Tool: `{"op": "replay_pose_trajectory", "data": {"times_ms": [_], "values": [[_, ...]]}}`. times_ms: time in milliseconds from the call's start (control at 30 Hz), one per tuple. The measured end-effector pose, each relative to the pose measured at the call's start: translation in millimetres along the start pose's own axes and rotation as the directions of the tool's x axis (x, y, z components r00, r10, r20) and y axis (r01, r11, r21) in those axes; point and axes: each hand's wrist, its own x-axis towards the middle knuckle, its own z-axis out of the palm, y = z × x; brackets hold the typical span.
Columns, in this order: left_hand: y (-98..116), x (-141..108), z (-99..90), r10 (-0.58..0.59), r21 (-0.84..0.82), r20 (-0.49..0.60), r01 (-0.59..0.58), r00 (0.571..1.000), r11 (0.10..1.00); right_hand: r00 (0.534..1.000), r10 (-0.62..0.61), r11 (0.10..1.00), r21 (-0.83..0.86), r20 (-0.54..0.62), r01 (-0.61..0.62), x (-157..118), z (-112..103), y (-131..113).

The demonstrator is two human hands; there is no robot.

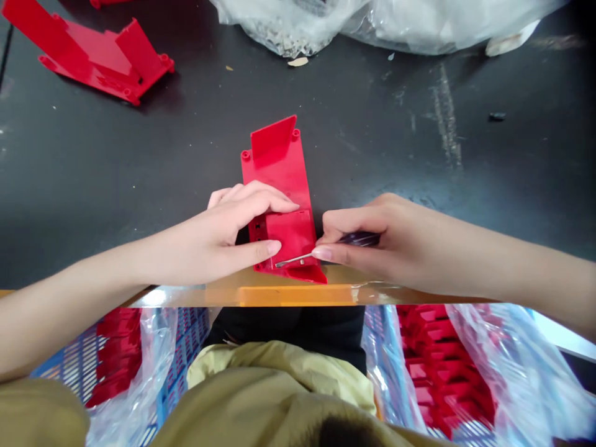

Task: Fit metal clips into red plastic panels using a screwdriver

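A red plastic part with a raised flap at its far end lies at the table's near edge. My left hand rests over its left side, thumb and fingers gripping the raised box-like section. In my right hand is a screwdriver with a dark handle and thin metal shaft. Its tip lies low across the near end of the red part, close to a small metal piece. Whether the tip presses on the plastic I cannot tell.
Another red plastic part lies at the far left. Clear plastic bags holding small pieces sit at the back. Below the orange table edge, blue crates with red parts stand on both sides of my lap.
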Motion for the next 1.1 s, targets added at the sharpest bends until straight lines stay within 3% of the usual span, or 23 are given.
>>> {"op": "replay_pose_trajectory", "data": {"times_ms": [233, 700, 1100], "values": [[4.3, -1.8, 2.7, -0.006, 0.035, -0.052, 0.008, 0.999, 0.999, 0.998, 0.035, 0.999, 0.014, 0.058, -0.036, 0.3, -3.3, -1.7], [5.0, -1.4, 4.9, -0.025, -0.007, -0.063, 0.024, 0.998, 1.000, 0.998, 0.033, 0.999, 0.040, 0.062, -0.035, 1.2, -3.6, -0.6], [10.0, 1.6, 7.1, -0.063, -0.008, -0.052, 0.063, 0.997, 0.998, 0.987, 0.047, 0.994, 0.089, 0.154, -0.061, 8.2, -7.0, 2.5]]}}
